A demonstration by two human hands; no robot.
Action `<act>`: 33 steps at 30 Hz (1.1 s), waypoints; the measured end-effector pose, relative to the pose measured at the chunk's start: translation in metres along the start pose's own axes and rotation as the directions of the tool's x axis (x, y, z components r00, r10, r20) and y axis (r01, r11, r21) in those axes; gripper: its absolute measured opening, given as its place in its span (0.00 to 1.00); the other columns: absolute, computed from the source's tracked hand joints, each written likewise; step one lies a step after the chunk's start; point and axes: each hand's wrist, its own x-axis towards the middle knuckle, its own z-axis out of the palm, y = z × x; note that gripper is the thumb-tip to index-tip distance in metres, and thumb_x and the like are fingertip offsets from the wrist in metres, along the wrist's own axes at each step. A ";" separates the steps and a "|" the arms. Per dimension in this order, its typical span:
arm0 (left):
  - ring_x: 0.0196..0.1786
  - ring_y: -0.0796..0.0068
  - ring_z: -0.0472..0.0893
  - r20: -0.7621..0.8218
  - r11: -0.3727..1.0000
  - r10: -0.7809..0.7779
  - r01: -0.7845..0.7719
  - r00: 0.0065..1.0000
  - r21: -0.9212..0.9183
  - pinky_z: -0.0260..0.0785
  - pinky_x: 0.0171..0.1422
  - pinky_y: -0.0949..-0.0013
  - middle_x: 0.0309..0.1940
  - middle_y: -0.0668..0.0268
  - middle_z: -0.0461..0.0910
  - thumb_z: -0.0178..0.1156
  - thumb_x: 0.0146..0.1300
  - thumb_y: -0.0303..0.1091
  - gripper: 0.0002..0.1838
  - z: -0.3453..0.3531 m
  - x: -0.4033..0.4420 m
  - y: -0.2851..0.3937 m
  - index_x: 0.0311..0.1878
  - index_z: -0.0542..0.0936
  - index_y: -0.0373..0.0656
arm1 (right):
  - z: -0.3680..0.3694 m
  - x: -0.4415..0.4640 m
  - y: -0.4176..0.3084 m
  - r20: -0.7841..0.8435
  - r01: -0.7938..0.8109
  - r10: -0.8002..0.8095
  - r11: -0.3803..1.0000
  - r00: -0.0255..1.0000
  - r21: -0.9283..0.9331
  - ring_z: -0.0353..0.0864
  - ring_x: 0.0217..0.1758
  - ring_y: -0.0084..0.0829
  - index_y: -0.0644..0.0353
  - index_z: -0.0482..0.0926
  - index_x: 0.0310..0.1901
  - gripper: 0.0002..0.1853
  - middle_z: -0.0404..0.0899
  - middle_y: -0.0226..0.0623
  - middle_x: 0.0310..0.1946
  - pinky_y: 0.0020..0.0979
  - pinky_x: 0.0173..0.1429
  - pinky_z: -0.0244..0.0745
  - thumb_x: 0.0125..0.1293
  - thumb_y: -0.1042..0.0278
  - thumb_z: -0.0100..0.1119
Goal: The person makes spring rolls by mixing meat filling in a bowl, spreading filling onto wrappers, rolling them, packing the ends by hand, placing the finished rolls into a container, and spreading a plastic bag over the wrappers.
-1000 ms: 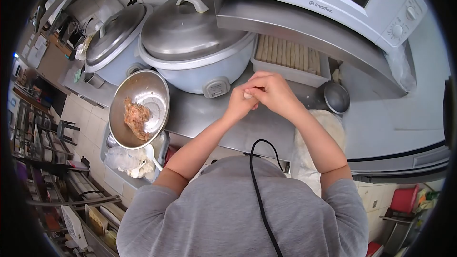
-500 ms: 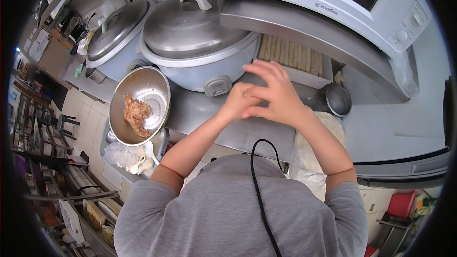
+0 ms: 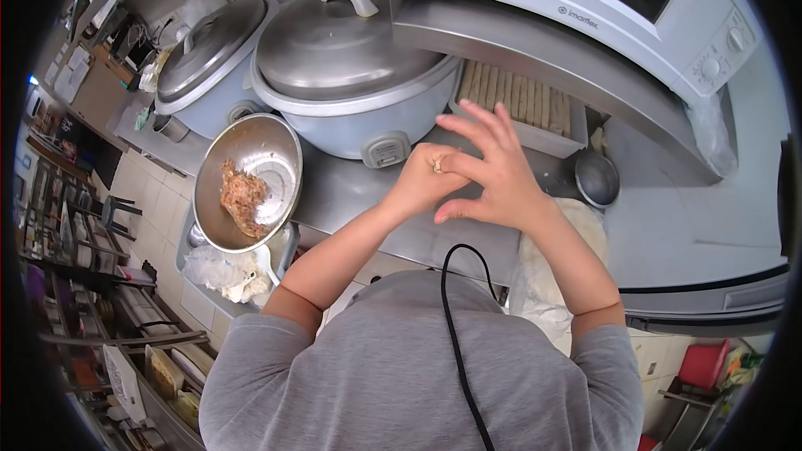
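Two bare hands meet right of the smooth, round steel bowl [image 3: 280, 138]. The left hand [image 3: 422, 179] keeps its grip curled round a pale lump [image 3: 437, 165]; the right hand's [image 3: 501, 179] grip is open, fingers splayed. Coarse orange-pink mixture [image 3: 243, 199] sits in the bowl.

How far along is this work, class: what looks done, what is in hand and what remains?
Apparently done: side-by-side pale rolls in the white tray. In hand: the left hand is curled around a small pale piece, and the right hand touches there with a finger. Probably left: the ground-meat mixture in the steel bowl. How much is left overall, I cannot tell.
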 end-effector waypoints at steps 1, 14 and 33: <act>0.22 0.89 0.66 -0.006 1.000 -0.018 0.018 1.000 0.009 0.58 0.24 0.76 0.15 0.75 0.69 0.59 0.50 0.23 0.07 0.000 0.000 0.002 0.20 0.73 0.38 | -0.003 0.001 0.000 0.001 0.000 0.000 1.000 1.000 0.000 0.55 0.70 0.48 0.49 0.82 0.36 0.31 0.67 0.37 0.61 0.62 0.69 0.42 0.38 0.30 0.66; 0.22 0.90 0.63 -0.011 0.995 -0.022 0.020 1.000 -0.098 0.55 0.23 0.77 0.15 0.77 0.66 0.60 0.51 0.24 0.12 0.004 -0.004 0.010 0.17 0.68 0.40 | -0.018 0.006 0.002 -0.128 0.049 -0.033 0.991 0.991 0.128 0.51 0.71 0.51 0.45 0.84 0.36 0.32 0.64 0.35 0.64 0.67 0.68 0.35 0.36 0.28 0.65; 0.23 0.87 0.70 0.021 0.995 -0.103 0.103 0.994 0.018 0.61 0.24 0.76 0.16 0.73 0.74 0.57 0.53 0.24 0.06 0.012 -0.001 -0.015 0.22 0.78 0.35 | -0.007 -0.008 0.006 0.033 0.056 -0.055 0.998 0.998 -0.022 0.52 0.71 0.48 0.48 0.83 0.35 0.32 0.65 0.35 0.62 0.68 0.68 0.35 0.42 0.26 0.58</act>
